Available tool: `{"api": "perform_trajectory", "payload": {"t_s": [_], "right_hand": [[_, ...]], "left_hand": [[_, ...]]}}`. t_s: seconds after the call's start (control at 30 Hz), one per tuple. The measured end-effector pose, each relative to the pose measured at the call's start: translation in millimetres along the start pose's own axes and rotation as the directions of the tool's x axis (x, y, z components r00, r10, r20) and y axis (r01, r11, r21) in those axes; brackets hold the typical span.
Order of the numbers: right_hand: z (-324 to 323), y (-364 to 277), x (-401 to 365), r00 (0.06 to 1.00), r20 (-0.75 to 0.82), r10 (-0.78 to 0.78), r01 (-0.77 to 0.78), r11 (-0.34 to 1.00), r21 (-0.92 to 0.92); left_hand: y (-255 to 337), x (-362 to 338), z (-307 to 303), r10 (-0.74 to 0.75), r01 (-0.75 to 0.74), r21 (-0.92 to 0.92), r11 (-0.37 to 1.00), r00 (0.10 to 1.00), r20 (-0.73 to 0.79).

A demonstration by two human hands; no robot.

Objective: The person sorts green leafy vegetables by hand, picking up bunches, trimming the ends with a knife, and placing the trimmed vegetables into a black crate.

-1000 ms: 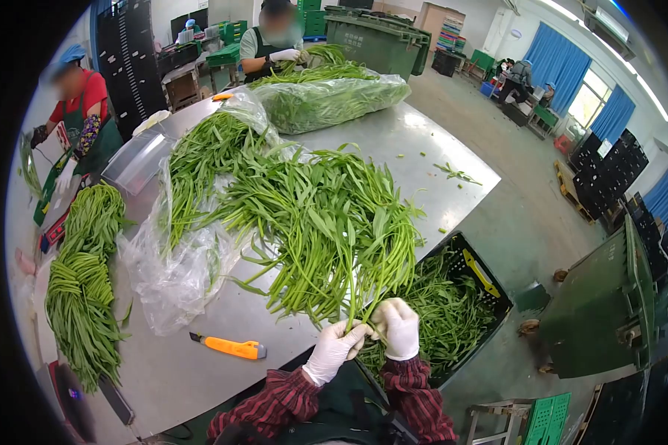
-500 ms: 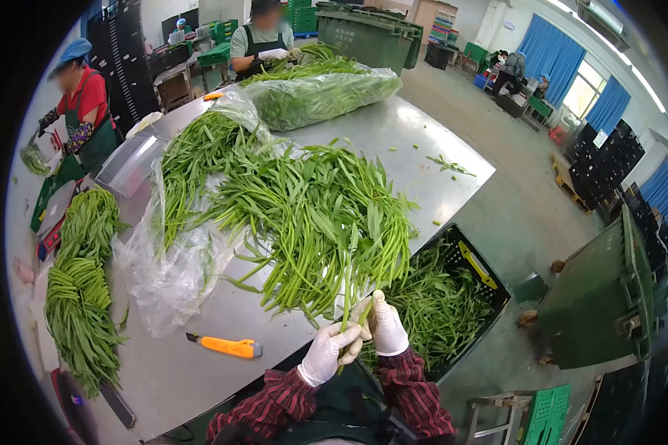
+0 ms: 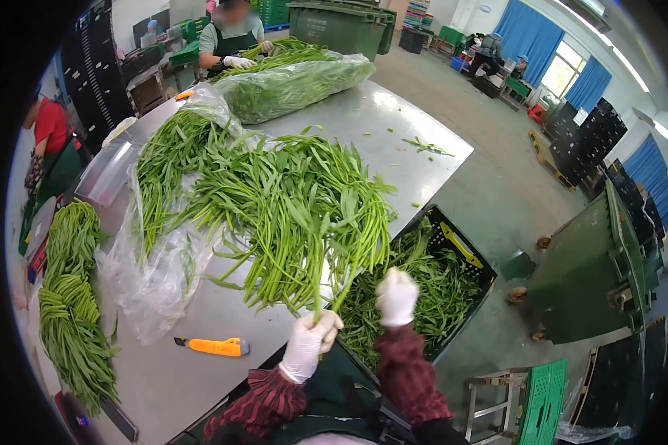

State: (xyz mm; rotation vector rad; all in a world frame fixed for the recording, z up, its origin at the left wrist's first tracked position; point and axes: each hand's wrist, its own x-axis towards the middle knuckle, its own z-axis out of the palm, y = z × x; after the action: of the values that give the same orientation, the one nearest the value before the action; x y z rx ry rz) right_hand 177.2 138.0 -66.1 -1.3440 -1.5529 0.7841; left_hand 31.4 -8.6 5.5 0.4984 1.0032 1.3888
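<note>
My gloved left hand [image 3: 311, 345] is closed around the lower stems of a few stalks of water spinach [image 3: 318, 285], at the near edge of the table. Their leafy tops overlap the big heap of water spinach [image 3: 274, 200] spread over the steel table [image 3: 249, 315]. To the right, my gloved right hand [image 3: 397, 297] is raised over the near side of a black crate [image 3: 485, 285] of loose greens [image 3: 438, 282]. Motion blurs its fingers, so I cannot tell whether anything is in them. An orange utility knife [image 3: 217, 346] lies left of my left hand.
Bundled greens [image 3: 70, 297] lie along the table's left side, beside a crumpled clear plastic bag [image 3: 145, 285]. At the far end rests a large bag of greens [image 3: 289, 85], with a co-worker [image 3: 234, 37] behind it. A green wheeled bin [image 3: 586, 259] stands right.
My right hand has come away from the stems beside my left hand and moved right, over the crate. My left hand still grips its stalks. The whole view has shifted slightly.
</note>
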Motion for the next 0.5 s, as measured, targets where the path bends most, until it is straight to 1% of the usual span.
{"api": "perform_trajectory", "payload": {"t_s": [0.03, 0.07, 0.1, 0.13, 0.17, 0.2, 0.23, 0.27, 0.33, 0.37, 0.4, 0.47, 0.5], "right_hand": [[-18, -1, 11, 0.983, 0.034, 0.181, -0.183, 0.981, 0.069], [-34, -9, 24, 0.934, 0.080, 0.349, -0.357, 0.925, 0.133], [-47, -25, 32, 0.901, 0.230, 0.368, -0.351, 0.930, -0.113], [-47, -26, 28, 0.901, 0.229, 0.370, -0.351, 0.929, -0.118], [-43, -25, 20, 0.939, 0.255, 0.233, -0.117, 0.909, -0.400], [-38, -32, 14, 0.941, 0.322, 0.103, 0.132, 0.766, -0.629], [-37, -49, 9, 0.905, 0.373, 0.206, 0.120, 0.717, -0.687], [-29, -49, 3, 0.884, 0.401, 0.240, 0.135, 0.690, -0.711], [-13, -50, -14, 0.856, 0.470, 0.213, 0.247, 0.630, -0.736], [-12, -45, -25, 0.853, 0.518, 0.067, 0.275, 0.785, -0.555], [-9, -40, -33, 0.848, 0.524, -0.084, 0.298, 0.892, -0.340], [1, -43, -35, 0.872, 0.480, 0.094, 0.106, 0.922, -0.373], [-2, -46, -31, 0.886, 0.457, 0.075, 0.194, 0.836, -0.513]], "left_hand": [[4, -2, -4, 0.031, -0.031, -0.005, 1.000, 0.999, -0.016], [8, -1, -7, 0.066, -0.066, -0.009, 0.998, 0.997, -0.031], [12, 0, -9, 0.100, -0.098, 0.035, 0.995, 0.994, -0.046], [15, 3, -5, 0.097, -0.096, 0.030, 0.995, 0.994, -0.046], [17, 6, 2, 0.132, -0.132, 0.013, 0.991, 0.990, -0.055], [17, 8, 8, 0.169, -0.170, -0.003, 0.985, 0.983, -0.066], [13, 11, 14, 0.180, -0.180, 0.033, 0.983, 0.984, -0.014], [14, 13, 17, 0.180, -0.197, 0.134, 0.971, 0.976, 0.125], [11, 13, 33, 0.150, -0.168, 0.063, 0.984, 0.964, 0.220], [6, 12, 36, 0.138, -0.161, 0.080, 0.984, 0.962, 0.237], [-9, 18, 30, 0.152, -0.161, 0.014, 0.987, 0.958, 0.244], [-6, 22, 19, 0.108, -0.103, -0.034, 0.994, 0.973, 0.205], [-3, 24, 15, 0.130, -0.134, 0.015, 0.991, 0.977, 0.166]]}}
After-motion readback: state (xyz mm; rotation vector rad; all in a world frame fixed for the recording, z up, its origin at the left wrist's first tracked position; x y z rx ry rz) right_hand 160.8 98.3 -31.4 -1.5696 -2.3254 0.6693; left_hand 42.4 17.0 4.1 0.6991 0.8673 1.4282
